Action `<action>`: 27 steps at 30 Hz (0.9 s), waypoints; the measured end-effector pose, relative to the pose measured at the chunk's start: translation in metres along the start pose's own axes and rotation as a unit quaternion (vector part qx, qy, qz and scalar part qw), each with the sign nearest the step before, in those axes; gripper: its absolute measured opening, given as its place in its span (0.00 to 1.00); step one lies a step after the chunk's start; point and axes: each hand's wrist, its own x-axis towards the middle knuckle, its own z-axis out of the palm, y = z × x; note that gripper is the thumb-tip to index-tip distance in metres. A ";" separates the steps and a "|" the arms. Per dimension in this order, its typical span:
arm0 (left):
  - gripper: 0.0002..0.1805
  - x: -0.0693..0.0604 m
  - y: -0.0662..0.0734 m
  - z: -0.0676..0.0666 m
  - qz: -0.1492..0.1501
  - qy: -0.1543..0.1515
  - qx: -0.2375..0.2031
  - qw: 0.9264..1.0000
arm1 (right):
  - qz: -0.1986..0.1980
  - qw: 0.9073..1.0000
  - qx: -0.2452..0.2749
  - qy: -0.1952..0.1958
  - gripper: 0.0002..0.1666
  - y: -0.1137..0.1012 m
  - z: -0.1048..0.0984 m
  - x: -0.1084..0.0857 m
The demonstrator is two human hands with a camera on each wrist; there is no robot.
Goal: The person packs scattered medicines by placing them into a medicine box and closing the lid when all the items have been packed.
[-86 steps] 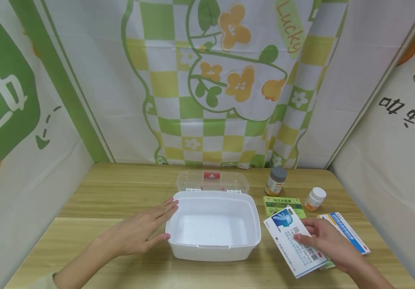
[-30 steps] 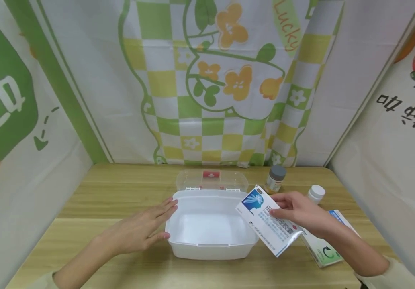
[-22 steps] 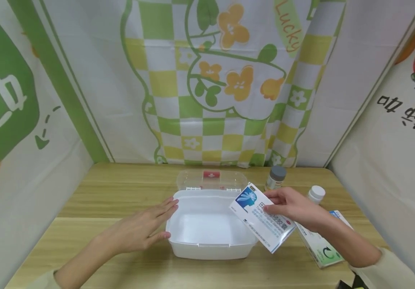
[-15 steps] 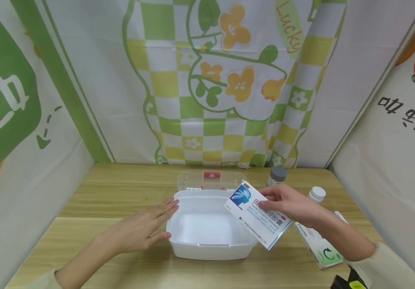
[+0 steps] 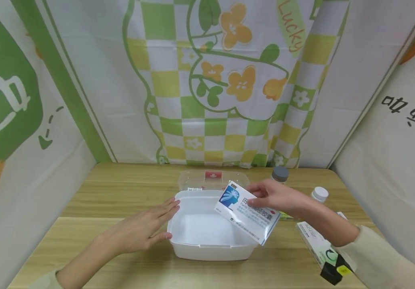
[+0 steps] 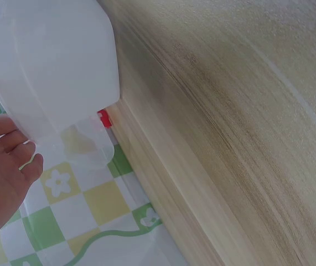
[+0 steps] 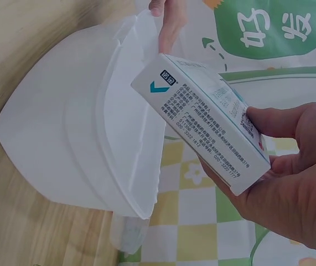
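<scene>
Right hand (image 5: pixel 279 198) brought pinched carton (image 5: pixel 247 214) left, over tub (image 5: pixel 212 253), not yet in; left hand (image 5: pixel 144 228), fingers loosely straight, touched tub.

Left hand (image 5: pixel 138 232) loose, palm down, fingers (image 5: pixel 165 205) mostly straight, thumb (image 5: pixel 161 237) spread apart. Right hand (image 5: pixel 274 197) doing pinch grip, right thumb (image 5: pixel 259 201) on top. Left forearm (image 5: pixel 88 257), right forearm (image 5: pixel 332 224) both angled inward.

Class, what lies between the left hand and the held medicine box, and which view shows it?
The open white container, as the head view shows: the left hand is at its left rim, and the medicine box overlaps its right side.
</scene>
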 end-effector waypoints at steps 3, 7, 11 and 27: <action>0.37 0.000 0.000 0.001 -0.003 -0.003 -0.001 1.000 | 0.001 1.000 -0.019 -0.002 0.23 -0.001 0.001 0.008; 0.37 0.001 0.001 0.001 -0.006 -0.008 -0.006 1.000 | 0.001 1.000 -0.026 -0.006 0.20 -0.001 0.003 0.016; 0.38 0.001 0.002 0.000 -0.008 -0.013 -0.012 1.000 | 0.006 1.000 -0.022 -0.009 0.21 0.000 0.005 0.023; 0.38 0.001 0.003 -0.001 -0.016 -0.018 -0.013 1.000 | 0.009 0.997 -0.053 -0.052 0.15 -0.008 0.008 0.052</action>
